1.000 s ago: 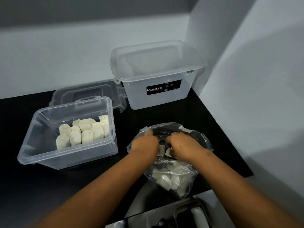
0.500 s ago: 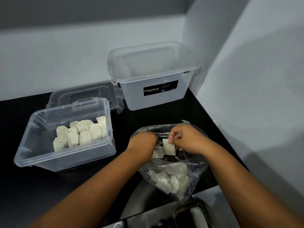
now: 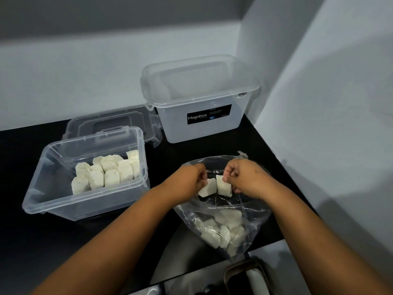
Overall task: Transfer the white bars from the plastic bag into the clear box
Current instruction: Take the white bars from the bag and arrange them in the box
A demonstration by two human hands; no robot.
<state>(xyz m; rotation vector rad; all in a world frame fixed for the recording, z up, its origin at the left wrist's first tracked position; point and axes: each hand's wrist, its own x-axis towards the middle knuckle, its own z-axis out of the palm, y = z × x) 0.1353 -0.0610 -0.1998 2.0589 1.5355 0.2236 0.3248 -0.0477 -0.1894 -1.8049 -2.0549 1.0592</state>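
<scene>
- The left hand (image 3: 188, 181) has its fingers curled round one white rectangular bar (image 3: 206, 188), held above the mouth of the clear crumpled plastic bag (image 3: 253, 226); the bar's long axis tilts, top end up toward the fingers and lower end down to the left.
- The right hand (image 3: 247, 177) pinches a second white bar (image 3: 223, 185) at its top; this one hangs nearly upright, leaning slightly to the right at the bottom.
- The two bars sit just beside each other, close at the top and spread apart below.
- More white bars (image 3: 221, 233) lie jumbled in the bag's lower part, at the near edge of the black table (image 3: 53, 248).
- The clear lidless plastic box (image 3: 42, 188) stands to the left, holding upright bars (image 3: 106, 171) in rows against its right side.
- A loose clear lid (image 3: 110, 122) lies behind it; a lidded translucent "Megabox" tub (image 3: 200, 99) stands at the back.
</scene>
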